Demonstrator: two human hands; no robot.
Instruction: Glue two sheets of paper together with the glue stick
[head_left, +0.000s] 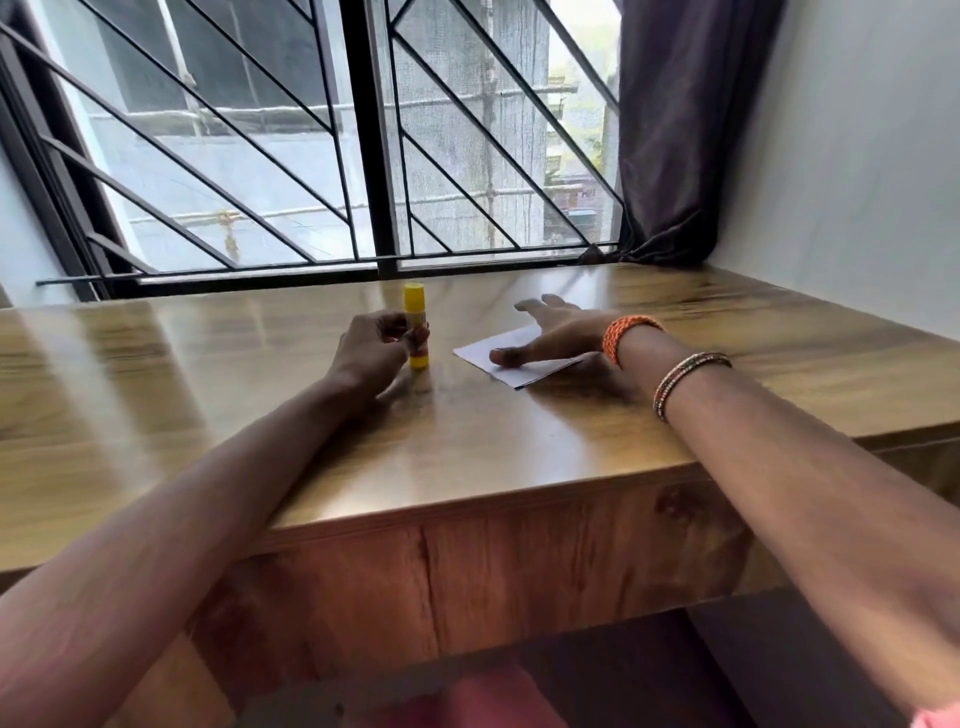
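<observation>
Head view shows the left hand (375, 343) curled around a yellow glue stick (416, 325), which stands upright with its cap on, toward the table's (519, 441) far edge. Just beside it, the right hand (558, 330) lies flat with fingers spread, pressing on the white paper (485, 353) lying on the table.

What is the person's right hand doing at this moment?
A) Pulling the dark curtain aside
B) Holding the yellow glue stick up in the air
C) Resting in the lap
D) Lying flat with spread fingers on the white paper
D: the right hand lies flat, fingers spread, on the white sheets of paper on the glossy wooden table, while the left hand grips the upright yellow glue stick.
</observation>
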